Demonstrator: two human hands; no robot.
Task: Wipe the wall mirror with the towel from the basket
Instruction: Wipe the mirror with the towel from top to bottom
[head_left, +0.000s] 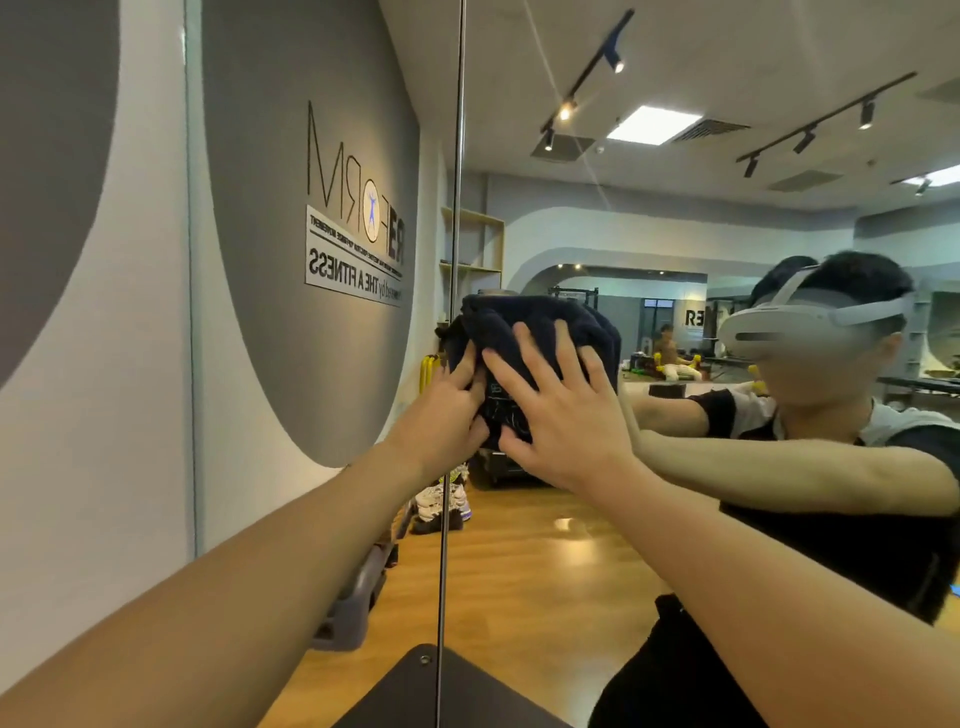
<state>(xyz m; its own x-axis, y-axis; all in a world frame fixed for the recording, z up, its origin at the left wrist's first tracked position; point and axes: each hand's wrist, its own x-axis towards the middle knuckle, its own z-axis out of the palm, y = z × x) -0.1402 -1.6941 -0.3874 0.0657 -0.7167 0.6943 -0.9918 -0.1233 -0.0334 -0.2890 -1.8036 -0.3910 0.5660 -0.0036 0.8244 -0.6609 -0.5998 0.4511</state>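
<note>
Dark towel (524, 332) bunched flat against the wall mirror (571, 545), right over the vertical seam (451, 260) between panels. Both hands press it: left hand (457, 410) at its lower left edge, right hand (566, 415) across the middle, fingers (535, 364) spread straight, pressing rather than gripping, likely for even wiping pressure. Basket not in view. Reflected gym logo sign (358, 234) at left; nothing blocks the glass.

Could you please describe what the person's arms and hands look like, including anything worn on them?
Both forearms are bare to the frame edge, with no sleeves in direct view. The left hand and right hand wear no gloves, and no rings or watch show. The fingers are bare.
</note>
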